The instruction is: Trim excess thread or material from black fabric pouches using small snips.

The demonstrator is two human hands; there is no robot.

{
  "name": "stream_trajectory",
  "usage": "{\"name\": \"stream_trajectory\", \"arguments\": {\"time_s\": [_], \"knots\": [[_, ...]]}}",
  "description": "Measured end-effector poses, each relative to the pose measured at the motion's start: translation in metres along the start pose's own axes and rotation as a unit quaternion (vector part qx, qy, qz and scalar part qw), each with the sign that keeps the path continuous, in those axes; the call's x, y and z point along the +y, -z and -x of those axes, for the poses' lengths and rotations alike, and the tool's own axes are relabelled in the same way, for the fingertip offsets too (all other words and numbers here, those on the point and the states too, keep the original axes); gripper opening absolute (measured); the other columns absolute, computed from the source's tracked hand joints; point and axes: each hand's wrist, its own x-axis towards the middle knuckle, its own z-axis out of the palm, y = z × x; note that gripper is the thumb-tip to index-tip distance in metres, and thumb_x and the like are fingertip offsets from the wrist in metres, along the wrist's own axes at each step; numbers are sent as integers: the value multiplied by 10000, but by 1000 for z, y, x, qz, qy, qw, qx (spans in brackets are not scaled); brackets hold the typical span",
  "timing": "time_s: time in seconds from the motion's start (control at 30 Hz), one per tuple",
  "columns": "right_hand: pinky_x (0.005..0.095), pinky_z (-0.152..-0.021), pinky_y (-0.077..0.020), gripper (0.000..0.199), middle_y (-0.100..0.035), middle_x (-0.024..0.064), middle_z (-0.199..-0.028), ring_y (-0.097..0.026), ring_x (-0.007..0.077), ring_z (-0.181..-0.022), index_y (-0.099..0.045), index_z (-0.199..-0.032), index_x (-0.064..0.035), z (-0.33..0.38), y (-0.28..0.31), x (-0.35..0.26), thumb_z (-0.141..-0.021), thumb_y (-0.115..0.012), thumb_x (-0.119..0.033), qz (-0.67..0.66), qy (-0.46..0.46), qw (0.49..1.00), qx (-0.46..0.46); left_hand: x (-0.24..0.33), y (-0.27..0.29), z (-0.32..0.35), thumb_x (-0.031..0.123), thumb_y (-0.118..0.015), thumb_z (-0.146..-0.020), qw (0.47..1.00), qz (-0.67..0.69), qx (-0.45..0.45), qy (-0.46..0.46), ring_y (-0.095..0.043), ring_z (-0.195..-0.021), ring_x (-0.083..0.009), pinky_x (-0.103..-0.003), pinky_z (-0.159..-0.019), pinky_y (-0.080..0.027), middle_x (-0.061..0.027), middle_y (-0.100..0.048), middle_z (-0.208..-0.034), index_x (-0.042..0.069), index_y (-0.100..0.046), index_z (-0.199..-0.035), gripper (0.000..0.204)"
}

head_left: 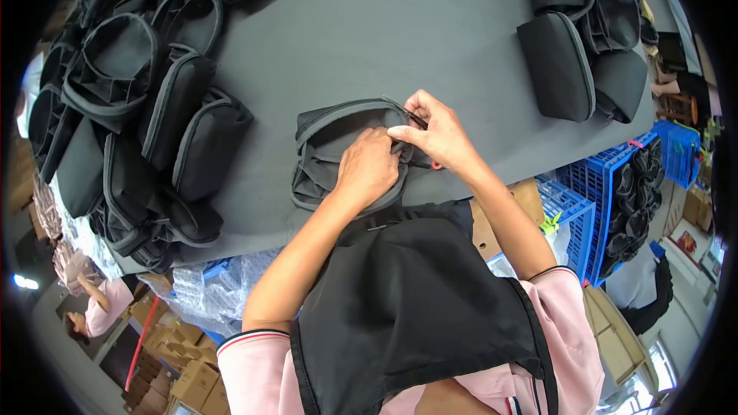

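A broad strip of bare grey table (pixel 400 31) is left open down the middle, running from the far edge toward the black pouch (pixel 338 146) near the front edge. That pouch is covered by the left hand (pixel 369 169) and pinched at its top corner by the right hand (pixel 438 134), so the near middle is blocked. Passage to the left is closed off by a heap of black pouches (pixel 131 115), piled against one another up to the table's edge. The far right corner is taken up by a smaller stack of pouches (pixel 584 38). Between this stack and the right hand a bare patch is left free. Beyond the right edge, blue crates (pixel 600 184) are stood just beside the table
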Motion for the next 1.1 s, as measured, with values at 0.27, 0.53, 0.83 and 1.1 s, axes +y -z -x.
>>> {"name": "stream_trajectory", "arguments": {"time_s": [0.27, 0.53, 0.83, 1.1], "knots": [[252, -555, -405, 222, -506, 16, -647, -445, 74, -605, -474, -810, -17, 4, -12, 1, -721, -673, -61, 48, 74, 996, 16, 25, 8, 3, 325, -671, -717, 996, -50, -45, 57, -565, -874, -294, -419, -759, -467, -163, -584, -866, -36, -561, -861, 404], [248, -529, -410, 220, -528, -25, -650, -502, 65, -595, -524, -968, -49, 22, -6, -9, -769, -615, -21, -3, 102, 991, 86, 14, 9, -12, 247, -629, -770, 994, -96, -45, -25, -600, -834, -355, -452, -714, -472, -203, -622, -847, -25, -569, -864, 294], [269, -606, -449, 213, -562, 69, -780, -547, 148, -659, -545, -953, -25, 66, 13, 2, -767, -643, -58, -10, 167, 974, 151, 17, 53, -1, 261, -676, -789, 974, 192, -119, 20, -593, -703, -242, -360, -644, -447, -148, -634, -784, -25, -529, -976, 372], [256, -608, -432, 277, -561, 69, -828, -531, 148, -670, -606, -931, -20, 67, 20, -13, -669, -689, 18, 69, 298, 946, 105, 35, 74, 9, 263, -715, -773, 933, 276, -209, 98, -427, -532, -64, -249, -457, -352, -23, -573, -713, -12, -566, -992, 382]]}}
